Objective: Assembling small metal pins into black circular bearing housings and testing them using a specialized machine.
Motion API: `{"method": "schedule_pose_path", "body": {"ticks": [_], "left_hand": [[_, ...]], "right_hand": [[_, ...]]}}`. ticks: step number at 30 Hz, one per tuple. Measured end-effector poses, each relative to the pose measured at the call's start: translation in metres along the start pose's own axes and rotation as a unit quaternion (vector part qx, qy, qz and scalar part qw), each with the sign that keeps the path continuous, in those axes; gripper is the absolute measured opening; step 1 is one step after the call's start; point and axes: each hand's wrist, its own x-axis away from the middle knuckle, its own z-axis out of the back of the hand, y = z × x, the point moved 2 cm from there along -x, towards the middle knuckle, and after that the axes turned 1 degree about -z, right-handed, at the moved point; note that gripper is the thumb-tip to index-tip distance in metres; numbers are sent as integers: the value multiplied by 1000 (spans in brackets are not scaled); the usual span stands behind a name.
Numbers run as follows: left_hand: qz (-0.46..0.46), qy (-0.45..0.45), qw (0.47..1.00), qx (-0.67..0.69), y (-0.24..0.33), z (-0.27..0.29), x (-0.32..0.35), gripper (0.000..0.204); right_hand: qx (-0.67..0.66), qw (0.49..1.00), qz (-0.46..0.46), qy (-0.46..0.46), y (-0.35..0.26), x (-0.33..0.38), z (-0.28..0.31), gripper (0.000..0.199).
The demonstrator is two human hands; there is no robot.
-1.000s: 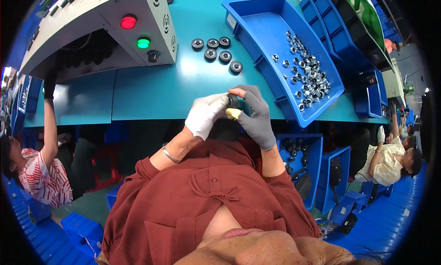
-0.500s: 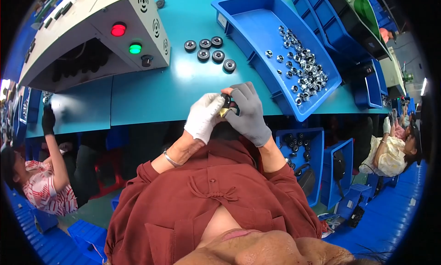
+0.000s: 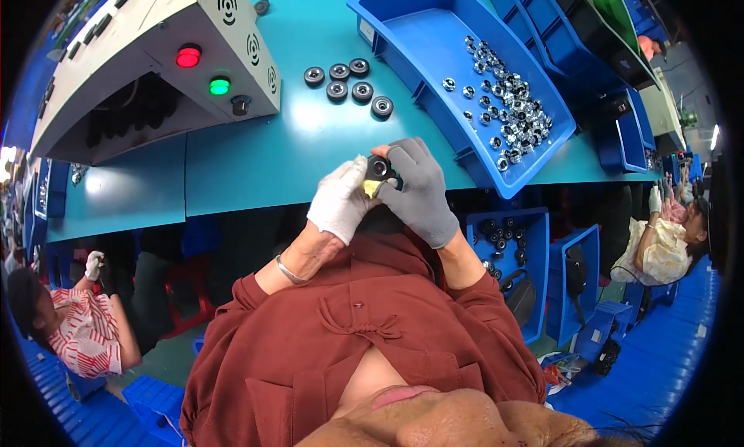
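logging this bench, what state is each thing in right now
left hand, gloved, closed on black wheel
right hand, gloved, closed on same wheel
six wheels, lying on bench
blue tray, open, partly filled with metal parts
red light, lit
green light, lit

Between the fingers (image 3: 356, 173), the wheel (image 3: 379, 169) looks like mostly matt rubber or plastic. The white left glove (image 3: 338, 203) and grey right glove (image 3: 422, 193) are dull, soft-looking cloth. Beyond the fingers, the green tabletop (image 3: 271, 152) is smooth and glossy. To their right, a smooth plastic tray (image 3: 418, 36) carries mirror-bright, metallic-looking hubs (image 3: 518, 106). Behind the fingers, a polished, metal-looking bracelet (image 3: 291, 271) sits near a matt cloth shirt (image 3: 298, 346).
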Motion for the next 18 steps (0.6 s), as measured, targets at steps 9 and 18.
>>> {"method": "schedule_pose_path", "body": {"ticks": [9,18], "left_hand": [[4,-26,1000,18,-3,4,1,26],[-15,-42,999,22,-3,5,2,19]], "right_hand": [[0,1000,0,-11,-2,-2,3,34],[-59,998,4,-15,3,1,-3,38]]}}
